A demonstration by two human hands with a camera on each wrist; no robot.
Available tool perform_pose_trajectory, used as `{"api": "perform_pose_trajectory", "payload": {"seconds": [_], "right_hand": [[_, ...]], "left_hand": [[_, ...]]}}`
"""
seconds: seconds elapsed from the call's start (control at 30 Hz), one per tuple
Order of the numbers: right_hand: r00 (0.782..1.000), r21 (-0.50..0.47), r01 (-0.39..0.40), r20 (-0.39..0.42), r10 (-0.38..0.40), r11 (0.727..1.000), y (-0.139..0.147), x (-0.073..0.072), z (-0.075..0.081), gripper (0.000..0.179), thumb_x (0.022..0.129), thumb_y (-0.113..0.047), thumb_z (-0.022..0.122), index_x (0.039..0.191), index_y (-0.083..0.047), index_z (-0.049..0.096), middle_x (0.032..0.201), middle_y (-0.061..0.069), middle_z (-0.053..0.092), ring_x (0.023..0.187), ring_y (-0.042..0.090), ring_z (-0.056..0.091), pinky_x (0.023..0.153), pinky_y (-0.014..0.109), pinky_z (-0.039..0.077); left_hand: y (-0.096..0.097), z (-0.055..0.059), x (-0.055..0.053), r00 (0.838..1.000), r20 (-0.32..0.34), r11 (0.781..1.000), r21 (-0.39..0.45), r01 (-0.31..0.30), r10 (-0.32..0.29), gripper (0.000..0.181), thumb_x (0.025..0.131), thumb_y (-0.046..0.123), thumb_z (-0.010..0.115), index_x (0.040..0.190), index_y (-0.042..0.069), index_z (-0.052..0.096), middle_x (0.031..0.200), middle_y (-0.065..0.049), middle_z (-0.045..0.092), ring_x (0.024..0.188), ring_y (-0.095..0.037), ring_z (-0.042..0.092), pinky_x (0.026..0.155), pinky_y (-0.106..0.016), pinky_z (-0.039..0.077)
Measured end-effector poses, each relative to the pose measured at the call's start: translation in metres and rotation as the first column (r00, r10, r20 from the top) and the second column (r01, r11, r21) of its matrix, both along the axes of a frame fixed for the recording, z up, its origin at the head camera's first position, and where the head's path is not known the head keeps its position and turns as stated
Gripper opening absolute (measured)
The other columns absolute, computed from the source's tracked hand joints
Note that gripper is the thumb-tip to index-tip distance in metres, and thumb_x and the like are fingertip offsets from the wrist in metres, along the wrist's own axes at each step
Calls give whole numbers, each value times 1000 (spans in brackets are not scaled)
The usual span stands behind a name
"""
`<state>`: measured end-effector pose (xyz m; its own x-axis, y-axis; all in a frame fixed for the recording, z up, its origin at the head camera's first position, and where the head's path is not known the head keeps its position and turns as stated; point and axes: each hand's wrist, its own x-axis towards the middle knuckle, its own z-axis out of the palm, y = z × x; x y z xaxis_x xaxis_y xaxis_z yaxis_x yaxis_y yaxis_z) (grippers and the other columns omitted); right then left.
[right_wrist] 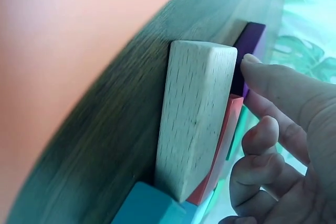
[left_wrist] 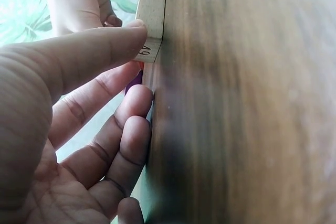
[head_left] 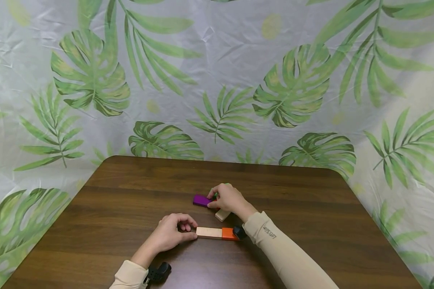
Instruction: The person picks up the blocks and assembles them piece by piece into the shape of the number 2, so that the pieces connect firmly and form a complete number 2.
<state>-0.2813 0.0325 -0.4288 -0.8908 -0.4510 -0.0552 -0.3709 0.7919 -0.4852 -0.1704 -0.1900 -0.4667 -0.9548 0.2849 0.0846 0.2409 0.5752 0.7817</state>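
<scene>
My left hand (head_left: 170,233) has thumb and index finger at the left end of a plain wooden block (head_left: 208,233), pinching it. In the left wrist view, dark marks show on that block's end face (left_wrist: 149,50), and the other fingers curl loosely beside the table. An orange block (head_left: 229,234) adjoins the plain block's right end, forming a row. Farther back, my right hand (head_left: 229,198) pinches the right part of a purple block (head_left: 200,200) between thumb and index finger. Below that hand lies a second plain wooden block (head_left: 222,215).
Close by the right hand, a red block (right_wrist: 223,145), a green block (right_wrist: 237,129) and a blue block (right_wrist: 147,208) lie around the second wooden block. Everything is on a brown wooden table (head_left: 130,188). A leaf-patterned cloth (head_left: 224,60) hangs behind it.
</scene>
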Motion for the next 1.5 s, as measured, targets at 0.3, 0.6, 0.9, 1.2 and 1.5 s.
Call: {"api": "perform_pose_trajectory", "payload": {"seconds": [0.3,0.6,0.9,1.2,1.5], "right_hand": [[999,6,-33,16,33,999,10,4,2,21,92,-21,87,113,-18,85,69,-2,55,62,12,46,58,25,33],[997,30,-62,51,61,998,23,6,4,23,95,-18,84,118,-21,84,82,-1,63,75,15,48,65,29,37],[994,39,-90,66,87,995,26,8,5,24,96,-14,82,118,-22,84,102,2,76,81,17,56,68,29,44],[986,15,-146,83,145,989,26,12,4,24,96,-12,81,119,-21,83,66,-1,48,59,12,39,58,24,32],[973,-15,-217,79,217,976,22,15,4,23,96,-9,80,117,-16,83,62,-5,45,56,8,36,56,21,29]], "left_hand": [[1,0,1,1000,-6,1000,-10,-13,13,17,83,24,93,93,23,79,81,11,65,77,-4,57,72,-22,43],[1,1,2,1000,-7,1000,-9,-13,13,17,83,23,93,93,23,79,81,9,65,78,-6,57,72,-23,42],[1,1,2,1000,0,1000,0,-3,3,17,84,23,93,94,20,79,81,8,65,77,-5,55,71,-23,43],[2,0,0,1000,-4,1000,-23,-15,15,16,84,24,92,93,23,79,81,12,64,78,-5,57,72,-23,43],[1,1,2,1000,2,1000,6,-12,12,18,83,23,93,93,21,79,81,9,65,77,-4,57,71,-23,43]]}}
